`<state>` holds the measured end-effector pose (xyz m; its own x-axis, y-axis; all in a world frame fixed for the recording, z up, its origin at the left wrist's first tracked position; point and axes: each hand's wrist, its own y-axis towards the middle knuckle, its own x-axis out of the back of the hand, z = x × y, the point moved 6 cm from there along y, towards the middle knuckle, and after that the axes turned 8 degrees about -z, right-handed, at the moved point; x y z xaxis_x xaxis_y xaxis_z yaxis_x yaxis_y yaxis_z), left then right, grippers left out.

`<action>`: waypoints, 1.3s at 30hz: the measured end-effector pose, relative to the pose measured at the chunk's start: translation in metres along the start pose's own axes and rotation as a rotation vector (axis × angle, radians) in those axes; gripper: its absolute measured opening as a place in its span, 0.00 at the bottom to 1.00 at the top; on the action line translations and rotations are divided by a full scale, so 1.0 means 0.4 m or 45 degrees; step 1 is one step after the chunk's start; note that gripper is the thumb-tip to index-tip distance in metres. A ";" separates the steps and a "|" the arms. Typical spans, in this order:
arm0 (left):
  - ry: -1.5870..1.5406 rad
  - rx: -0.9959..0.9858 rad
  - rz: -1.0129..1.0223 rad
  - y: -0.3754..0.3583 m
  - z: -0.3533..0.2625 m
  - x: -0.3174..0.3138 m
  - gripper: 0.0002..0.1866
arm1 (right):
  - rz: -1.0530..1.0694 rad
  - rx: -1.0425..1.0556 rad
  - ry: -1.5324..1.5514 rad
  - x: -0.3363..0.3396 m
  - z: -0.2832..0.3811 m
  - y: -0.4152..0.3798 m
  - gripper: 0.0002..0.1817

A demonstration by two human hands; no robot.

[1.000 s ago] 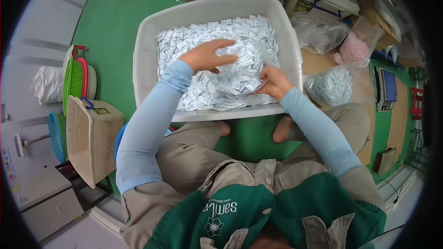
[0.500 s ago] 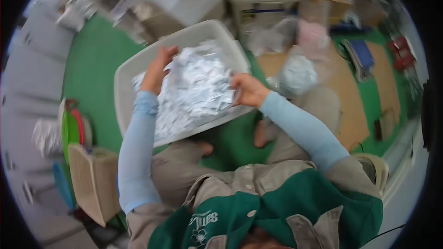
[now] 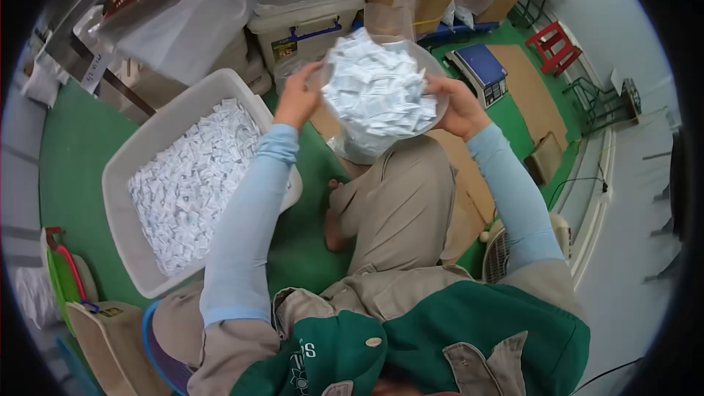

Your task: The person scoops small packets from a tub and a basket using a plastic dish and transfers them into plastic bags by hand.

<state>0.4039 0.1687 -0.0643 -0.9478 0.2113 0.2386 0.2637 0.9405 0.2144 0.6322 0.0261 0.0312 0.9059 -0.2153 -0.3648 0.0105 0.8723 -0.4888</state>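
Note:
A round pale bowl [image 3: 427, 57], heaped with small white packets [image 3: 378, 88], is held up over my bent legs. My left hand [image 3: 297, 95] grips its left side, and my right hand [image 3: 457, 106] is closed around the right rim. Under the bowl shows part of a clear plastic bag [image 3: 359, 150], its contents mostly hidden. To the left on the green floor stands a large white tub [image 3: 121, 198] with a thick layer of the same packets [image 3: 194, 183]. My left forearm passes over the tub's right side.
A lidded storage box [image 3: 304, 11] and a cardboard box [image 3: 411, 4] stand ahead. To the right are a blue-topped scale [image 3: 477, 66], a red stool [image 3: 554, 48] and a fan [image 3: 499, 253]. Beige bins [image 3: 110, 337] stand at lower left.
My hands were in the tub among the packets; now they hold the heaped bowl to its right, above my legs. The view has turned right, so the tub appears farther left.

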 end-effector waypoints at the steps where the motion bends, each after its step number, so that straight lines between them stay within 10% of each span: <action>1: 0.312 -0.249 -0.059 -0.023 -0.035 -0.043 0.23 | -0.013 -0.070 0.082 0.029 0.018 -0.005 0.31; 13: 0.312 -0.009 -0.197 -0.131 -0.073 -0.242 0.29 | -0.590 -0.381 -0.768 0.283 0.058 0.057 0.25; 22: 0.312 -0.085 -0.176 -0.126 -0.026 -0.254 0.30 | -0.908 0.656 -2.433 -0.079 0.025 0.132 0.40; 31: 0.368 -0.098 -0.251 -0.093 -0.065 -0.208 0.19 | -1.037 1.556 -1.596 -0.023 0.156 -0.105 0.34; 34: 0.371 -0.104 -0.341 -0.073 -0.057 -0.211 0.21 | -0.867 1.016 -0.510 0.211 0.129 -0.079 0.27; 39: 0.393 0.248 -0.258 -0.035 0.041 -0.206 0.21 | -0.979 0.444 -0.346 0.240 -0.027 0.049 0.18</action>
<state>0.4754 0.1426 -0.1025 -0.8711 -0.0454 0.4890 0.0101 0.9939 0.1103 0.7146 0.0177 -0.0219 0.6638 -0.7240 0.1876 0.7459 0.6228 -0.2360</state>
